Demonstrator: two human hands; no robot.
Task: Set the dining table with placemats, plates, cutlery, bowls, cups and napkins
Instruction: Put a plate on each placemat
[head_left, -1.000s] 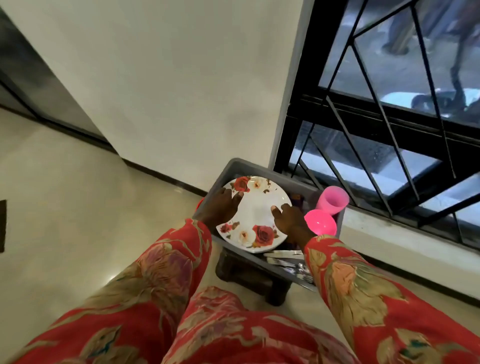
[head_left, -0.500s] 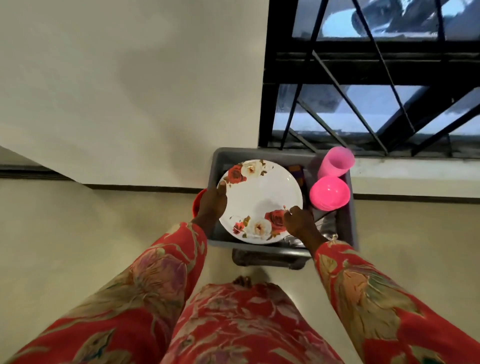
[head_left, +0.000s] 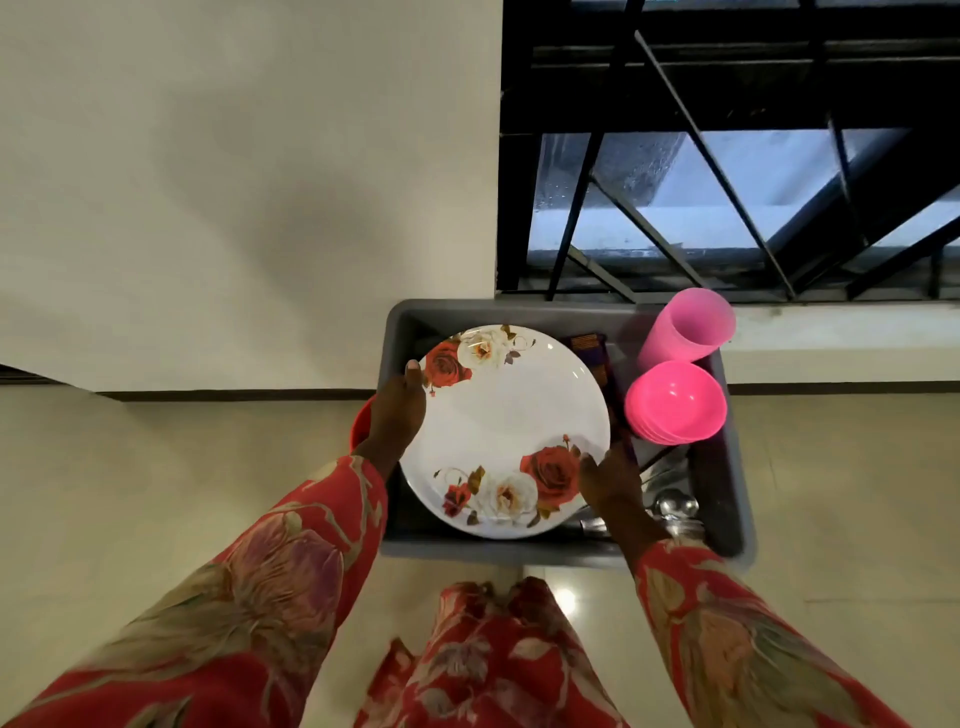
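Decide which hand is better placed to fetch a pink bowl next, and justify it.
Right. The right hand holds the plate on the side next to the pink bowls; the left hand is across the plate.

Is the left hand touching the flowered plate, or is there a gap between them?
Touching. In the head view the left hand grips the left rim of the flowered plate, thumb lying over the edge; no gap shows.

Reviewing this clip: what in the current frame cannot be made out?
Head view only:
- How many plates are held: the top one hides any beneath.
- Cutlery types: mostly behind the right hand.
- Red object: behind the left hand and bin.
- Dining table: out of frame.
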